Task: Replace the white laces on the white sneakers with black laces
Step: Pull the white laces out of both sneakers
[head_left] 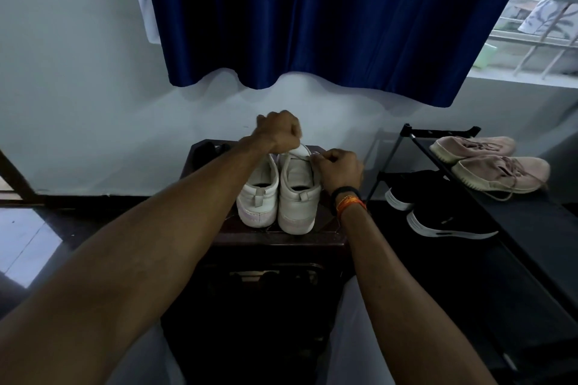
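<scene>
- Sneakers point(276, 194) stood side by side on dark stool point(281, 237), heels toward me.
- My left hand point(280, 131) fisted above right sneaker's tongue; contents unclear.
- My right hand point(339, 170) pinched its right eyelet edge.

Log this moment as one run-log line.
step: unlacing right sneaker | left hand: fist above tongue | right hand: pinching at eyelets | left sneaker: untouched | stool: holds both

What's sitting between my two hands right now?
In the head view, the raised tongue of the right white sneaker lies between the left hand and the right hand; both hands are curled at it.
</scene>
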`<state>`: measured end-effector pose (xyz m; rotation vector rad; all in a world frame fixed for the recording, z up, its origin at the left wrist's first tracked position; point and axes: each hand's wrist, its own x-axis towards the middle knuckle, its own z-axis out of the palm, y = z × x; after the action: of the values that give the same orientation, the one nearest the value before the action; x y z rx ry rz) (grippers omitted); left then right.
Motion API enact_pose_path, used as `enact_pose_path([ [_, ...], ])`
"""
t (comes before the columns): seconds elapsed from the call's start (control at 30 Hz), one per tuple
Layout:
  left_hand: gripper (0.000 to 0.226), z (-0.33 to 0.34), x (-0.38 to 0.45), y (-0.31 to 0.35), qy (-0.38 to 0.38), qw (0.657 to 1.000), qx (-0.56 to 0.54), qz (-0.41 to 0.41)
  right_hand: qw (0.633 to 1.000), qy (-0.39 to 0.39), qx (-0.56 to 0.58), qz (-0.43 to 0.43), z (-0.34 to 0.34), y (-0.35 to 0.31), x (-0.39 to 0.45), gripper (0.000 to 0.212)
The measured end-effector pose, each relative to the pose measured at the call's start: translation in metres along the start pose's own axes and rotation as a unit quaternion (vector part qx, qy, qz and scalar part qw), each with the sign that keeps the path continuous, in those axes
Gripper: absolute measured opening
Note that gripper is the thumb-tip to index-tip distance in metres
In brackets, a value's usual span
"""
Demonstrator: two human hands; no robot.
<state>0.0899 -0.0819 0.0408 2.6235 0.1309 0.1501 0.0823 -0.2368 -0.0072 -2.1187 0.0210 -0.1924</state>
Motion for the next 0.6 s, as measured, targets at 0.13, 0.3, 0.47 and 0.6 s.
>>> enact_pose_path([
  [0.13,0.019,0.014,0.000,0.004,-0.060,0.994,0.058,0.067,1.000,0.005,-0.006,0.002,0.001,0.000,-0.001,0.014],
  [0.3,0.005,0.021,0.003,0.013,-0.005,0.994,0.099,0.052,1.000,0.005,-0.013,0.000,0.000,-0.003,-0.005,0.015],
  [0.47,0.004,0.026,0.006,0.016,-0.023,0.993,0.110,0.031,1.000,0.010,-0.018,0.004,0.001,-0.004,-0.006,0.019],
  [0.6,0.014,0.023,0.006,0.012,0.012,0.991,0.131,-0.027,0.999,0.022,-0.032,0.008,0.002,-0.004,-0.005,0.021],
])
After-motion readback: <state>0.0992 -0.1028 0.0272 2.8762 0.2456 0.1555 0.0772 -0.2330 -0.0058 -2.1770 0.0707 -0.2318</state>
